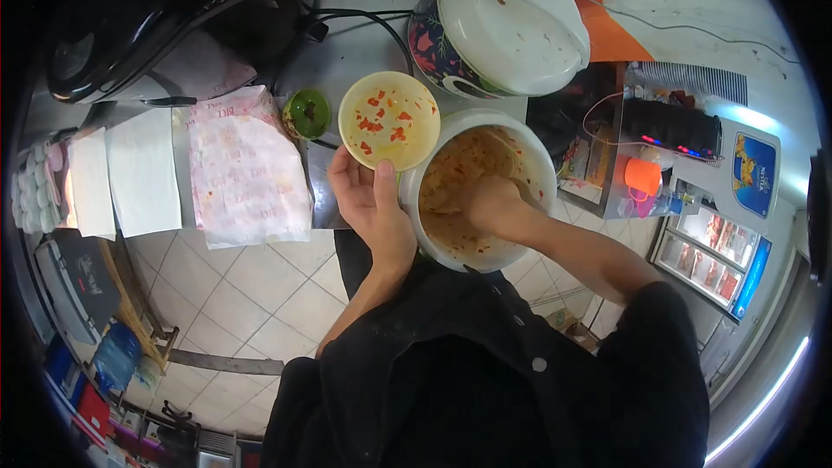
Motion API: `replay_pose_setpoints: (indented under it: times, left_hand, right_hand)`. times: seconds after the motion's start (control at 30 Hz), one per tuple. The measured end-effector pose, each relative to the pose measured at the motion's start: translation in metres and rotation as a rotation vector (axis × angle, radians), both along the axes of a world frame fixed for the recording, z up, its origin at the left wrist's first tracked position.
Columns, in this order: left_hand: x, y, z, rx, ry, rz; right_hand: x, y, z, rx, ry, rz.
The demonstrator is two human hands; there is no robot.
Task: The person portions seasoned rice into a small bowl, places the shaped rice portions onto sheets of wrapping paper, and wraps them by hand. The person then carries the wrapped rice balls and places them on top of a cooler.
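A pale yellow bowl [389, 120] with bits of red pepper stuck inside is held by my left hand [374, 208], thumb on its rim and fingers beneath. Beside it on the right stands a white tub [546, 160] holding a wet, light brown mixture [464, 159] with red flecks. My right hand [492, 206] reaches down into that mixture; its fingers are sunk out of sight, so what they hold is hidden. Left of the bowl, a small green cup [308, 113] with dark contents sits on the metal counter [322, 182].
Printed paper sheets [247, 169] and white sheets [144, 172] lie along the counter on the left. A rice cooker [511, 26] stands behind the tub, with black cables [368, 14] near it. An orange cup [642, 176] is at right. Tiled floor lies below.
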State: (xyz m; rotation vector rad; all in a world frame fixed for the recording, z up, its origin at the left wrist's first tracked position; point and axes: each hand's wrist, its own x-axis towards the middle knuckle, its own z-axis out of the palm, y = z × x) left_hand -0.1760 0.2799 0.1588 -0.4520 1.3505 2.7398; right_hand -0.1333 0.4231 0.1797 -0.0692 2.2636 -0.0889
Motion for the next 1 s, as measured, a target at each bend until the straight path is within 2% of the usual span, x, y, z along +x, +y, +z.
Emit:
replay_pose_setpoints:
  times: [0.1, 0.2, 0.3, 0.4, 0.47, 0.5, 0.6, 0.63, 0.73, 0.83, 0.93, 1.0]
  left_hand:
    - [0.004, -0.004, -0.002, -0.028, -0.003, -0.009]
    - [0.004, -0.004, -0.001, -0.034, -0.01, -0.001]
    - [-0.001, 0.0, -0.004, 0.006, 0.013, 0.01]
    - [0.002, -0.003, -0.003, -0.013, -0.013, 0.017]
    - [0.004, -0.003, -0.002, -0.017, -0.017, 0.025]
    - [0.004, -0.003, -0.002, -0.019, 0.0, 0.024]
    - [0.009, -0.005, -0.003, -0.028, 0.01, 0.014]
    - [0.006, -0.004, -0.003, -0.021, 0.001, 0.018]
    - [0.005, -0.003, -0.001, 0.009, -0.006, 0.022]
    - [0.004, -0.004, 0.0, 0.006, 0.006, 0.008]
    - [0.006, -0.004, -0.002, -0.038, -0.009, 0.012]
    - [0.001, -0.001, -0.002, -0.03, 0.001, 0.019]
  right_hand:
    - [-0.005, 0.033, 0.026, -0.092, 0.026, 0.175]
    - [-0.02, 0.012, 0.039, 0.066, -0.215, 0.177]
    - [-0.014, -0.004, -0.009, 0.201, -0.273, -0.068]
    - [-0.035, 0.015, 0.05, 0.054, -0.302, -0.003]
    - [-0.007, 0.001, 0.005, 0.054, -0.281, -0.078]
    - [-0.006, -0.008, -0.001, 0.057, -0.264, -0.122]
    - [-0.014, 0.016, 0.028, -0.003, -0.157, -0.104]
    - [-0.03, 0.016, 0.045, -0.007, -0.277, -0.239]
    - [0.001, 0.004, -0.012, 0.014, 0.012, -0.183]
    - [-0.007, 0.015, -0.001, -0.047, -0.085, -0.211]
    - [0.003, 0.016, -0.002, -0.011, -0.092, -0.119]
    - [-0.006, 0.017, -0.007, -0.034, -0.157, -0.169]
